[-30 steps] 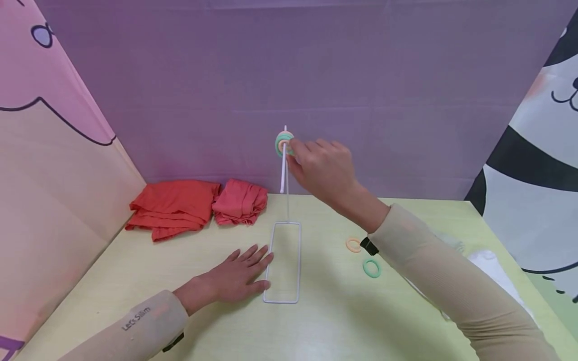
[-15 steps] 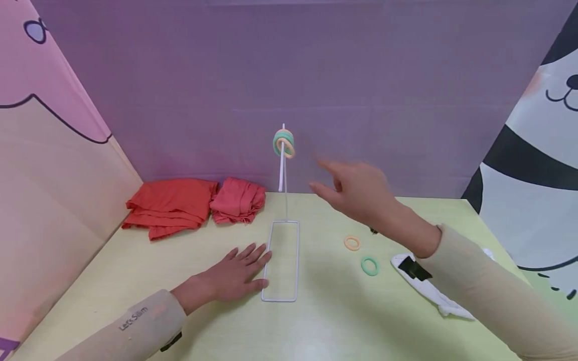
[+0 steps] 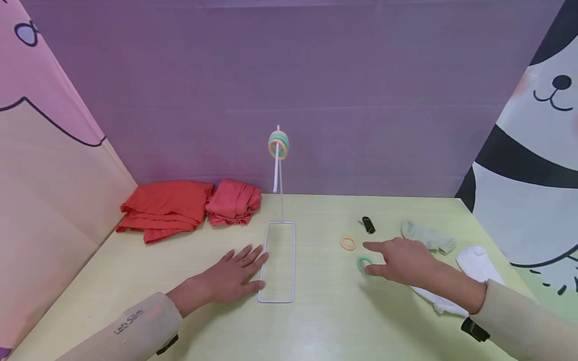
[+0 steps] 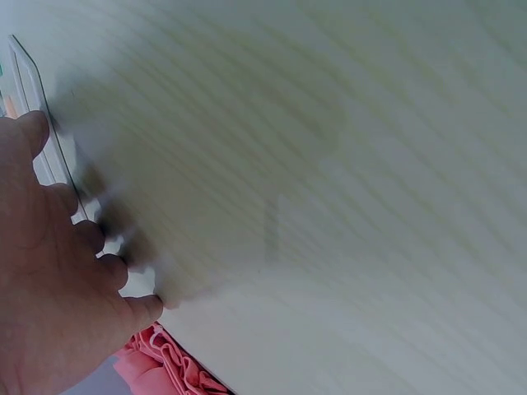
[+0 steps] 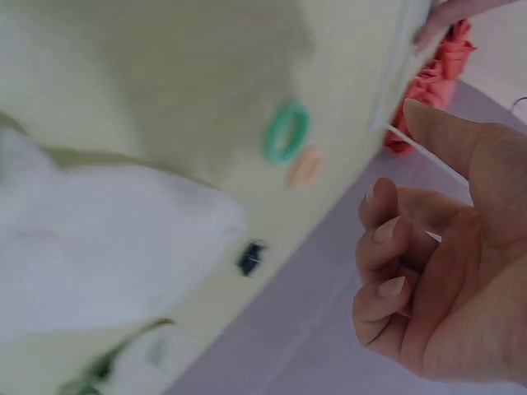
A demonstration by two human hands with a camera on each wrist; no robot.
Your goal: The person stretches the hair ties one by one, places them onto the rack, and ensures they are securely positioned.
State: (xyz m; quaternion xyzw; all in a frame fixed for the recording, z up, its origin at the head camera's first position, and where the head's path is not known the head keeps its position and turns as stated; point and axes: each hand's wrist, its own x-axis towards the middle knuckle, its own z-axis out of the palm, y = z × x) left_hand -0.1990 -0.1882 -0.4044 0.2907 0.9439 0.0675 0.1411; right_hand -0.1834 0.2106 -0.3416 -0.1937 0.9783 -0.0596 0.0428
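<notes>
A thin white wire stand has a rectangular base on the table and an arm carrying several orange and green rings. My left hand rests flat with spread fingers, their tips at the base's left side. On the table to the right lie an orange ring and a green ring. Over the green ring hovers my right hand, thumb and index finger apart, partly covering it in the head view. In the right wrist view the other fingers curl loosely, and nothing is between them.
Folded red cloth and a smaller red cloth bundle lie at the back left. Behind the loose rings is a small black object with a metal loop. A grey-white cloth and white cloth lie at the right.
My right hand has let go of an orange ring on the stand's arm and moved down and right to the loose rings. The left hand stays at the base.
</notes>
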